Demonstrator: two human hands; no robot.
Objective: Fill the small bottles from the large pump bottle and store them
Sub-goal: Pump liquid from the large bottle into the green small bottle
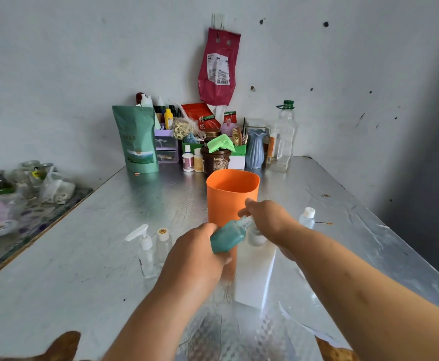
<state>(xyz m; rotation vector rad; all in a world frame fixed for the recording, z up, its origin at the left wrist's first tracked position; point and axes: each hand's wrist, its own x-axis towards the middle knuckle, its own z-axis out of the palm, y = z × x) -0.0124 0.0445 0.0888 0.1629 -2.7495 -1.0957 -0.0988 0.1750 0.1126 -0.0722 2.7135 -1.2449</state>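
My left hand [197,254] grips a small teal-filled bottle [227,237], tilted with its neck toward the right. My right hand [268,220] pinches the clear cap end of that bottle. Both hands are just in front of a tall orange cup [232,194]. A tall white bottle [255,272] stands under my right hand, its top hidden. To the left stand a clear small pump bottle [145,252] and a small clear bottle with a yellow-ringed cap [163,243]. Another small clear bottle with a white cap [307,217] stands at the right.
The silver foil-covered table [96,256] carries clutter at the back: a green pouch [137,140], a brown jar [214,160], a blue vase [255,148], a large clear oil bottle [283,136]. A side table with jars [25,178] sits at left.
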